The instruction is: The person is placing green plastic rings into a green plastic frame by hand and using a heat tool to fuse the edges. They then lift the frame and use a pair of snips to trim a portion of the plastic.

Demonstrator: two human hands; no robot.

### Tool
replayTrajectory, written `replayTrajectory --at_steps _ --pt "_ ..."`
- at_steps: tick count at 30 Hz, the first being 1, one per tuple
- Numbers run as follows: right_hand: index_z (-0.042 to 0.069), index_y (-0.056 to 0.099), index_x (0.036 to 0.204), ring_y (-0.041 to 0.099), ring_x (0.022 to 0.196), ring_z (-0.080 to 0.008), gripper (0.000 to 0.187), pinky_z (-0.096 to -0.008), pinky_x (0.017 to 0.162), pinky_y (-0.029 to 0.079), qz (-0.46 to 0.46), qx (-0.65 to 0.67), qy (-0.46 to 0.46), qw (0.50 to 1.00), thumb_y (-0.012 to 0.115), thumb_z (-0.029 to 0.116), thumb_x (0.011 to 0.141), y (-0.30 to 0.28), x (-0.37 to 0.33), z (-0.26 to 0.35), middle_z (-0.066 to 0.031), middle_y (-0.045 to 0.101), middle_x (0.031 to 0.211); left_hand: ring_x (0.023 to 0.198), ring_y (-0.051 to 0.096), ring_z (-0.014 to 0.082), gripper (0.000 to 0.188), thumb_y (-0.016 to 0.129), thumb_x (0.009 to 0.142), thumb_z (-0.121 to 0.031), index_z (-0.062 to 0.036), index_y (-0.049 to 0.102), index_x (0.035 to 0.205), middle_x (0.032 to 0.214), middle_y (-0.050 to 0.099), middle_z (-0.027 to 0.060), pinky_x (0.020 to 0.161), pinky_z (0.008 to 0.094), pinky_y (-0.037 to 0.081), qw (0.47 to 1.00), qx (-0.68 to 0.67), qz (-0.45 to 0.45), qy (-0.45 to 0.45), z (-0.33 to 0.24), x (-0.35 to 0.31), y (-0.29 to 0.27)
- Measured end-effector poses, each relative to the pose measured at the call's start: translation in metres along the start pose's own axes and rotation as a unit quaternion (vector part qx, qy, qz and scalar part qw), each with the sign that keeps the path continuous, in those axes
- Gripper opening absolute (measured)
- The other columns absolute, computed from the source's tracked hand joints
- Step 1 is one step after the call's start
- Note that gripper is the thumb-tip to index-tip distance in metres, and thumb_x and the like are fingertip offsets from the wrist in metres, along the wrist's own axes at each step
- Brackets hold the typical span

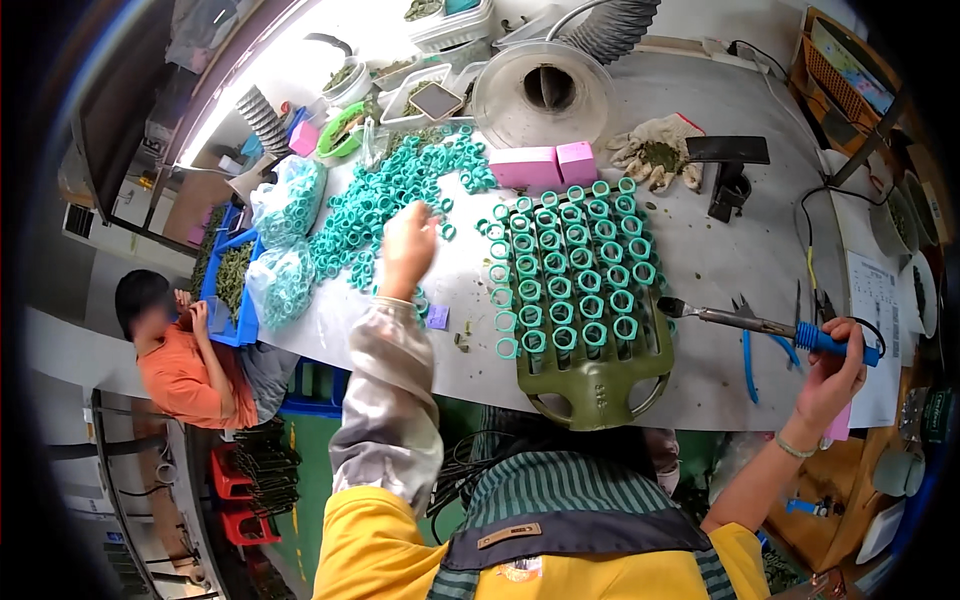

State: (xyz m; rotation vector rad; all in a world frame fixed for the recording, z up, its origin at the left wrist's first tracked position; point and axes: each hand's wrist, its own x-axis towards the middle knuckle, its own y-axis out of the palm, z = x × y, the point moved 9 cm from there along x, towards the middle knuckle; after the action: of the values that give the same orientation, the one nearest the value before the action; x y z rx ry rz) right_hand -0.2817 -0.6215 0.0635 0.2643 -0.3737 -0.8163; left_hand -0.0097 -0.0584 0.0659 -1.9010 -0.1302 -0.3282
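Note:
My left hand (408, 250) is at the near right edge of a heap of small teal rings (372, 208), its fingers curled together. Whether a ring is between them I cannot make out. In my right hand (832, 385) is a soldering iron (745, 321) with a blue handle and a broad dark tip. That tip points left, close beside the right edge of an olive-green slotted rack (597, 385). Rows of teal rings (563, 285) stand on the rack.
Two pink blocks (525, 168) lie behind the rack, near a stained glove (658, 150) and a black stand (730, 180). Blue-handled pliers (750, 360) lie right. Bags of rings (285, 205) stand left, where a person in orange (190, 370) sits. A fume hose (610, 28) hangs behind.

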Motion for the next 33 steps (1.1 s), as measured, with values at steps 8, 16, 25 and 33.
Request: replayTrajectory --at_steps 8,16,25,33 --pt "0.005 0.061 0.077 0.05 0.06 -0.0092 0.026 -0.0217 0.047 0.037 -0.002 -0.024 -0.006 1.0 0.06 0.024 0.094 0.005 -0.005 0.01 -0.0062 0.062 0.085 0.091 0.067 0.0288 0.034 0.076 0.078 -0.03 -0.0069 0.069 0.103 0.097 0.07 0.0126 0.083 0.0386 0.052 0.979 0.017 0.033 -0.198 0.143 -0.04 0.014" --pt "0.003 0.062 0.079 0.054 0.064 -0.0106 0.028 -0.0218 0.047 0.039 0.021 -0.037 -0.033 0.999 0.059 0.025 0.096 0.009 -0.011 0.023 -0.0073 0.063 0.085 0.096 0.064 0.0147 0.029 0.067 0.088 0.0 -0.0045 0.066 0.117 0.112 0.064 0.0051 0.074 0.0245 0.055 0.93 -0.35 0.068 0.091 -0.09 -0.056 -0.015" --pt "0.003 0.063 0.079 0.06 0.069 -0.013 0.027 -0.0218 0.048 0.042 0.027 -0.024 -0.025 0.999 0.059 0.024 0.096 0.013 -0.011 0.021 -0.0085 0.064 0.083 0.094 0.059 0.0309 0.033 0.069 0.083 -0.005 -0.0037 0.065 0.115 0.112 0.063 0.0107 0.083 0.0378 0.05 0.899 -0.283 0.115 0.314 -0.265 -0.123 0.019" --pt "0.001 0.063 0.08 0.059 0.064 -0.013 0.027 -0.0217 0.047 0.043 0.033 0.004 -0.007 0.999 0.059 0.022 0.096 0.028 -0.014 0.0 -0.0101 0.065 0.082 0.097 0.057 0.0293 0.028 0.07 0.078 -0.001 -0.0015 0.068 0.106 0.107 0.066 0.0093 0.088 0.0377 0.048 0.888 -0.247 0.107 0.373 -0.284 -0.122 0.045"
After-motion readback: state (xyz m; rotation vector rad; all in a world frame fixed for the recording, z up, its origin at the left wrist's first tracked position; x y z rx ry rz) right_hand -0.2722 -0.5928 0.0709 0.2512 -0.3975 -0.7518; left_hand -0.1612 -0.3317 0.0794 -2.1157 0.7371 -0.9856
